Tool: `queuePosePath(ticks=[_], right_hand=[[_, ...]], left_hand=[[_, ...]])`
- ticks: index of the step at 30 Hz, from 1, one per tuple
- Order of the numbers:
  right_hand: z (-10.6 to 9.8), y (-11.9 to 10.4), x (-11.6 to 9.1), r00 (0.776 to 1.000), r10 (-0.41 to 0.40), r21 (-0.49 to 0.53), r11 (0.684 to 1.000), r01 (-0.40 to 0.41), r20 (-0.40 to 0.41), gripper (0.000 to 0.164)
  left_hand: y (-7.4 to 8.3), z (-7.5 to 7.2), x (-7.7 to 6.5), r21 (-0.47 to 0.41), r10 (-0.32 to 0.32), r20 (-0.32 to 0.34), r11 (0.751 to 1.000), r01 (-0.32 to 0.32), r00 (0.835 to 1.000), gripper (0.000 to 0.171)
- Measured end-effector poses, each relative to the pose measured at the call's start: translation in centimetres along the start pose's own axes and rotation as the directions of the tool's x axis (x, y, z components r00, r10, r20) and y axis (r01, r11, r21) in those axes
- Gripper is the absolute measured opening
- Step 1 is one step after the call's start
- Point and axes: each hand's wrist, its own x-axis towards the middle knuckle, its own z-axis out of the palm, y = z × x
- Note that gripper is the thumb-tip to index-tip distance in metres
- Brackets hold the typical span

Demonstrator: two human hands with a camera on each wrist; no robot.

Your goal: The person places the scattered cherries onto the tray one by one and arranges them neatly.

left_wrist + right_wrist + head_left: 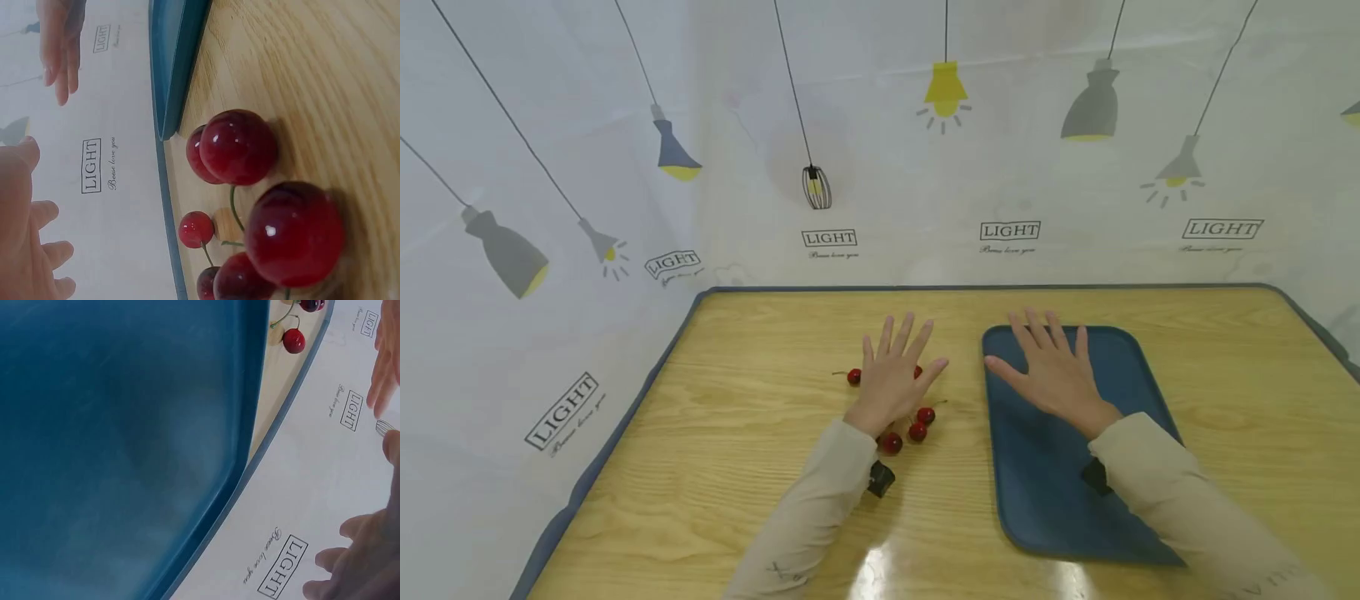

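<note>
On the wooden table [737,467], left hand [891,379] spread flat over cherries [917,431], right hand [1056,375] spread over blue tray [1052,500]

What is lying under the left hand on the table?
Red cherries lie around and partly under the left hand on the wooden table. The hand covers some, so their count stays unclear.

Glossy red cherries [917,431] beside blue tray [1045,467]

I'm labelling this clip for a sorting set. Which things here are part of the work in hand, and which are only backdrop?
In hand:
cherries under and beside the left hand
blue tray under the right hand

Backdrop:
wooden table
lamp-print curtain
</note>
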Motion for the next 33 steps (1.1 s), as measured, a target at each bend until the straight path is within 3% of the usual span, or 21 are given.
queuePosePath(ticks=[10, 16, 25, 33], right_hand=[[-2.1, 2.9, -1.6, 0.995, -0.026, 0.057, 0.998, 0.031, -0.096, 0.08], [-3.2, 5.3, -2.4, 0.983, -0.049, 0.064, 0.996, 0.061, -0.175, 0.078], [-4.5, 9.5, -3.6, 0.994, 0.095, 0.137, 0.987, -0.086, -0.06, 0.074], [-4.2, 13.0, -4.2, 0.991, 0.133, 0.286, 0.95, -0.123, -0.017, 0.064]], left_hand=[[0.0, 0.1, -0.7, 0.0, 0.053, -0.058, 0.999, -0.053, 0.997, 0.06], [0.0, 0.1, -1.0, -0.031, 0.053, -0.04, 0.998, -0.054, 0.998, 0.059], [0.3, 0.4, -1.2, -0.166, 0.08, 0.011, 0.983, -0.077, 0.997, 0.053], [0.9, 1.3, -1.1, -0.245, 0.104, 0.07, 0.966, -0.084, 0.992, 0.049]])
